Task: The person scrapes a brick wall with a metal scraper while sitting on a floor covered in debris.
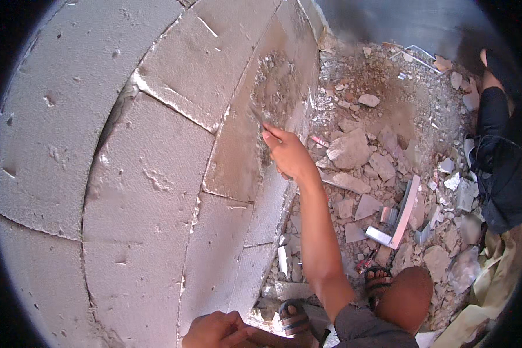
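My right hand (289, 155) reaches to the block wall, its fingers wrapped round a slim tool (257, 114) with a narrow dark blade. The handle's end shows below the fist, and the blade's tip is at the wall. Around the tip lies a damp brown area with a rough, gravelly patch (275, 84); whether the blade touches it I cannot tell. Low in the picture, my left hand (217, 329) is closed with its fingers curled. Its palm is hidden, so I cannot see whether anything is inside.
Pale grey blocks (145, 174) with mortar joints make up the wall on the left. Broken stones (349, 149) and rubble cover the ground on the right. An angled metal-and-pink piece (405, 214) lies among them. Another person in dark clothing (499, 174) is at the right edge.
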The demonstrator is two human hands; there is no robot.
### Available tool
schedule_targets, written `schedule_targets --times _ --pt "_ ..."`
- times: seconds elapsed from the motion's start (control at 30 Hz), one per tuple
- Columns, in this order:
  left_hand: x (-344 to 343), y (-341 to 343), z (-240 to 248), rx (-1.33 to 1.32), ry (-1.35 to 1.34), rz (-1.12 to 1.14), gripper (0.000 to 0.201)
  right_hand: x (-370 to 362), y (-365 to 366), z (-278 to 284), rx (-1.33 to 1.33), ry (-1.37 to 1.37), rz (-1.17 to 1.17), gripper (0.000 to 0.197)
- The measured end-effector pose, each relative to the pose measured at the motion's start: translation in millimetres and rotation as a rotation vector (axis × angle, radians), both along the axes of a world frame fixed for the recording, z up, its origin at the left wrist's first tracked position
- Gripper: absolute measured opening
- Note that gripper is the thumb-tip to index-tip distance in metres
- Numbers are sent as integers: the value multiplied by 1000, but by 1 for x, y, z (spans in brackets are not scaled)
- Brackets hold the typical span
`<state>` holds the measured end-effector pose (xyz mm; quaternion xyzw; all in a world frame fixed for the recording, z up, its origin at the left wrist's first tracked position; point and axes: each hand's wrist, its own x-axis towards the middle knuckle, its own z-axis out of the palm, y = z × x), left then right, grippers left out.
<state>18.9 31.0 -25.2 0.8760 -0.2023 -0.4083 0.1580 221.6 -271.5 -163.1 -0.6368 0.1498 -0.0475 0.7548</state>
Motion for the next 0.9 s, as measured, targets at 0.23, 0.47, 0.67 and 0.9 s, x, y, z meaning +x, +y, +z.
schedule_targets --times 0.23,0.47,0.67,0.9 --pt "1 2 0 116 97 62 27 -1 9 -2 -125 -49 -66 44" --pt "-3 6 -2 -33 -55 -1 28 8 5 -15 -10 -102 -70 46" --pt "-2 21 -12 34 9 -101 29 25 16 -31 -69 -163 -39 46" --pt "-7 12 1 156 124 36 27 -14 15 -9 -9 11 -38 47"
